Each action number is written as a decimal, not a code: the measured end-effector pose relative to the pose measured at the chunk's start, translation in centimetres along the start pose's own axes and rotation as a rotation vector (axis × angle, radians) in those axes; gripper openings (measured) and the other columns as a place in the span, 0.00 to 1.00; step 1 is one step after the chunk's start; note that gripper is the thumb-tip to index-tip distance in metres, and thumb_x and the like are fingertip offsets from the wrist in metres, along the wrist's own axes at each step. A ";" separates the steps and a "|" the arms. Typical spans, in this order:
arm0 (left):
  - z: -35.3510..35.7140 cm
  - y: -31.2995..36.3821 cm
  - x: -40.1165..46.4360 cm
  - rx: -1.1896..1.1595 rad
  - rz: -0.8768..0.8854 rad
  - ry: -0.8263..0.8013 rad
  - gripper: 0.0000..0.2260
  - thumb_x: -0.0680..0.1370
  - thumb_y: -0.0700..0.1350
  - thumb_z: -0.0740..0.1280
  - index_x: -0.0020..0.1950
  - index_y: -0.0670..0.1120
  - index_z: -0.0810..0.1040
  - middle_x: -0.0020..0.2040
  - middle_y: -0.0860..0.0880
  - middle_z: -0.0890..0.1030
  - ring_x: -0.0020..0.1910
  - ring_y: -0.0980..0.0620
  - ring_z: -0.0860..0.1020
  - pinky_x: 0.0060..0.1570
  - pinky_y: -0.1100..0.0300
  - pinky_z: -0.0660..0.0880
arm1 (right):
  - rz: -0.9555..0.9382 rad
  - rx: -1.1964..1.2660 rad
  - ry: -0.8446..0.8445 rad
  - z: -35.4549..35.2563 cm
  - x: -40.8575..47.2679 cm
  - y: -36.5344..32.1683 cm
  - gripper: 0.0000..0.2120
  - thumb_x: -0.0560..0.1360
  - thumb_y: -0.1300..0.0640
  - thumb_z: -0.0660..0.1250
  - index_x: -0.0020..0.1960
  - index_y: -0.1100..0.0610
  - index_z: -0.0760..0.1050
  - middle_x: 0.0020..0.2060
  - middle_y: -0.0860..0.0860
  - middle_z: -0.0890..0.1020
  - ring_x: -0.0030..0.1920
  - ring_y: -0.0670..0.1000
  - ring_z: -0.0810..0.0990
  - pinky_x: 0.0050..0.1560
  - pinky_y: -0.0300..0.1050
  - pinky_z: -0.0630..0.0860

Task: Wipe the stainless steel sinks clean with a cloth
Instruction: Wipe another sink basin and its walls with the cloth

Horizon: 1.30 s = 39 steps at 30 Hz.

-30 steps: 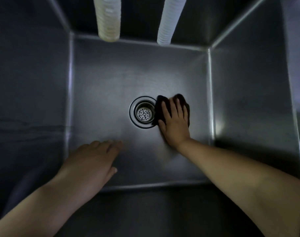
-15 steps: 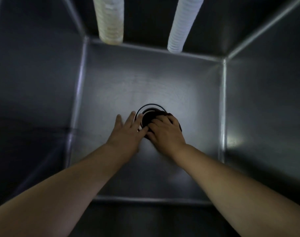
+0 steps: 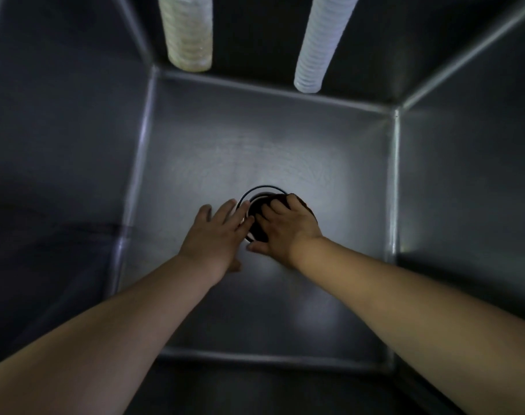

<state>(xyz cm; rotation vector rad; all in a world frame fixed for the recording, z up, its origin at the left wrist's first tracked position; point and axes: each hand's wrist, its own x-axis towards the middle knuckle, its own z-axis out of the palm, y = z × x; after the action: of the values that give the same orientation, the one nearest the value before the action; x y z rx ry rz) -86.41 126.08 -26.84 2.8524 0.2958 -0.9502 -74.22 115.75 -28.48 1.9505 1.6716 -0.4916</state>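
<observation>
I look straight down into a deep stainless steel sink [image 3: 270, 145]. Its round drain [image 3: 259, 190] sits at the middle of the floor, mostly covered. My right hand [image 3: 288, 229] presses a dark cloth [image 3: 256, 215] onto the drain, fingers curled over it. Just left of the drain lies my left hand [image 3: 216, 235], flat on the sink floor with fingers spread, its fingertips touching the drain ring and the cloth's edge. Most of the cloth is hidden under my right hand.
Two ribbed hoses hang down over the back wall: a yellowish hose [image 3: 189, 34] on the left and a white hose [image 3: 318, 46] on the right. Steel walls close in on all sides, the left wall [image 3: 60, 175] dark, the right wall [image 3: 465, 181] brighter.
My right hand slid the cloth left from beside the drain onto it. My left hand came forward from the near left floor to the drain's left side. In the last half second both barely moved.
</observation>
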 end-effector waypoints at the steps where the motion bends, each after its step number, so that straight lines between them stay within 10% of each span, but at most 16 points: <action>1: 0.0 0.0 0.0 -0.005 -0.005 -0.003 0.41 0.75 0.60 0.63 0.77 0.50 0.42 0.77 0.49 0.37 0.76 0.47 0.39 0.72 0.45 0.46 | 0.002 -0.049 -0.005 -0.1 -0.1 -0.2 0.39 0.75 0.30 0.39 0.76 0.54 0.55 0.70 0.50 0.65 0.68 0.52 0.58 0.67 0.53 0.50; 20: 1.7 -0.4 0.0 -0.018 0.000 0.085 0.41 0.74 0.63 0.62 0.77 0.52 0.41 0.77 0.51 0.36 0.76 0.49 0.37 0.72 0.46 0.42 | -0.017 -0.099 0.071 -0.9 0.8 -0.8 0.34 0.77 0.32 0.43 0.68 0.52 0.69 0.61 0.52 0.75 0.65 0.55 0.61 0.62 0.53 0.57; 26: 2.0 -0.5 0.2 -0.035 -0.003 0.083 0.41 0.74 0.63 0.62 0.77 0.52 0.39 0.76 0.51 0.33 0.75 0.50 0.36 0.73 0.46 0.41 | 0.059 0.314 0.130 0.3 0.3 0.8 0.25 0.78 0.38 0.48 0.52 0.49 0.80 0.50 0.45 0.79 0.58 0.50 0.63 0.59 0.47 0.52; 33: 2.3 -0.4 0.1 -0.039 -0.017 0.120 0.42 0.74 0.63 0.62 0.77 0.52 0.41 0.77 0.51 0.34 0.76 0.50 0.37 0.73 0.46 0.42 | 0.147 0.473 0.162 0.8 -0.5 -1.0 0.20 0.80 0.45 0.48 0.66 0.45 0.72 0.61 0.45 0.73 0.63 0.54 0.60 0.64 0.45 0.46; 39: 1.7 -0.3 0.1 -0.024 -0.017 0.068 0.41 0.74 0.63 0.61 0.77 0.52 0.40 0.76 0.51 0.33 0.75 0.50 0.35 0.73 0.46 0.41 | 0.057 0.532 0.131 -0.1 -0.6 0.4 0.21 0.81 0.45 0.48 0.59 0.49 0.77 0.55 0.46 0.75 0.62 0.50 0.62 0.65 0.42 0.44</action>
<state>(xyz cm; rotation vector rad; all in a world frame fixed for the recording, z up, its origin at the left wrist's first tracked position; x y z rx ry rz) -87.37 126.08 -28.30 2.8696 0.3366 -0.8475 -73.93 115.25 -28.00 2.4420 1.6767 -0.8743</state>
